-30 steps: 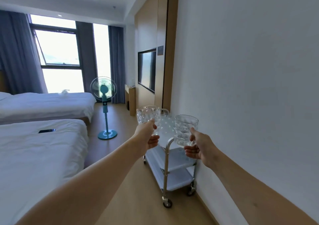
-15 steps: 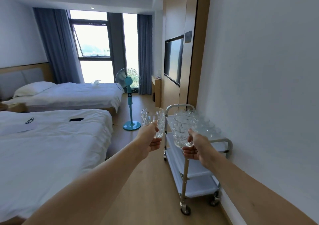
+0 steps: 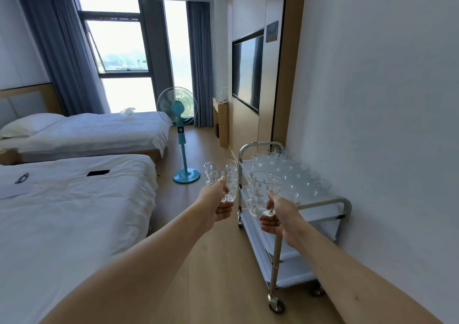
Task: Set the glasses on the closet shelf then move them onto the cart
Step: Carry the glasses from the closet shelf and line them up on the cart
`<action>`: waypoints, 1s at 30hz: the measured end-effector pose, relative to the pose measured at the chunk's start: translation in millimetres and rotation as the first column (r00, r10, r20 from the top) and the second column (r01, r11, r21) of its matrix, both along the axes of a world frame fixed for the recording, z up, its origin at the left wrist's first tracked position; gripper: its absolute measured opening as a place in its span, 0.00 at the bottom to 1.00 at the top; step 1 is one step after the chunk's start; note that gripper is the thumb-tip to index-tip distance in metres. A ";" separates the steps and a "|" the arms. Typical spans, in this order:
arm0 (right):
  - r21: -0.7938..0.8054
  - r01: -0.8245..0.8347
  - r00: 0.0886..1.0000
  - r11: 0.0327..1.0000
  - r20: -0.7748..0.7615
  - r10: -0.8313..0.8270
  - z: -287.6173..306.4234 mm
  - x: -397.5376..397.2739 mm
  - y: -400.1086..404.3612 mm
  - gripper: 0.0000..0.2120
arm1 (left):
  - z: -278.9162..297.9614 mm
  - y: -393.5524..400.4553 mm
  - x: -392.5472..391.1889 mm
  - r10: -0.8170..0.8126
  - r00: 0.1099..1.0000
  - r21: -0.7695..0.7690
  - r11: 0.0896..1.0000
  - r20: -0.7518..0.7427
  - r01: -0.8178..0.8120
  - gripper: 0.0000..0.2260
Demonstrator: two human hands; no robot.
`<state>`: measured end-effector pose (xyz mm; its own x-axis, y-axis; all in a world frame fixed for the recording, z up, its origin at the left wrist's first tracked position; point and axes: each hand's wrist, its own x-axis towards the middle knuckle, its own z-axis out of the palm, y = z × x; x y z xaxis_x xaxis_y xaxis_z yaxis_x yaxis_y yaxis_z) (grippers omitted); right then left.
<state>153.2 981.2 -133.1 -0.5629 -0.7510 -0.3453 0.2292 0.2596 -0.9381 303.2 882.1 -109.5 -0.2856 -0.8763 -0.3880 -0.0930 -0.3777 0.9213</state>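
Left hand (image 3: pixel 218 203) grip holds one glass (image 3: pixel 221 178), right hand (image 3: pixel 278 215) grip holds another glass (image 3: pixel 262 192), both just short of the cart (image 3: pixel 344 203); best lowered upright into the bare near strip of its crowded top shelf.

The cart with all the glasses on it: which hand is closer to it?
Right. The right hand holds its glass right in front of the cart; the left hand holds its glass out over the floor beside it.
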 end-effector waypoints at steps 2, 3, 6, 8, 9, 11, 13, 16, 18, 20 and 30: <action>0.010 0.032 0.999 0.999 0.017 -0.032 -8.7 -1.8 -21.9 0.18 | -6.8 -27.4 -4.0 -0.029 0.999 0.015 0.999 0.012 0.029 0.17; 0.021 0.049 0.999 0.999 0.020 -0.050 -12.5 -2.1 -31.8 0.18 | -9.6 -40.2 -5.5 -0.043 0.999 0.023 0.999 0.020 0.043 0.17; 0.065 0.097 0.995 0.993 0.019 -0.099 -24.6 -4.0 -63.0 0.18 | -20.7 -80.3 -13.1 -0.086 0.996 0.045 0.995 0.028 0.085 0.17; 0.088 0.132 0.991 0.987 0.022 -0.134 -33.2 -5.5 -84.7 0.18 | -29.4 -105.6 -18.0 -0.116 0.993 0.053 0.992 0.037 0.114 0.17; 0.095 0.152 0.988 0.984 0.027 -0.155 -37.9 -6.3 -97.0 0.18 | -34.1 -119.6 -21.0 -0.133 0.990 0.060 0.990 0.043 0.130 0.17; 0.111 0.185 0.981 0.976 0.033 -0.190 -45.2 -7.2 -113.8 0.18 | -42.1 -139.4 -25.1 -0.159 0.986 0.078 0.985 0.051 0.155 0.17; 0.127 0.226 0.972 0.966 0.034 -0.232 -53.1 -7.9 -134.1 0.19 | -50.8 -162.3 -30.3 -0.192 0.980 0.103 0.977 0.052 0.186 0.17; 0.160 0.285 0.954 0.945 0.046 -0.295 -63.0 -9.7 -157.3 0.19 | -63.7 -191.2 -41.6 -0.238 0.969 0.127 0.965 0.061 0.229 0.17; 0.179 0.311 0.944 0.933 0.056 -0.325 -69.5 -13.1 -169.4 0.19 | -72.1 -207.4 -51.4 -0.268 0.960 0.140 0.956 0.074 0.256 0.17; 0.197 0.335 0.934 0.922 0.059 -0.352 -75.0 -19.6 -178.7 0.19 | -79.1 -221.8 -63.3 -0.291 0.954 0.153 0.949 0.077 0.277 0.17; 0.197 0.413 0.898 0.889 0.073 -0.433 -112.7 -90.5 -225.6 0.19 | -117.2 -266.6 -142.4 -0.361 0.928 0.190 0.921 0.093 0.340 0.15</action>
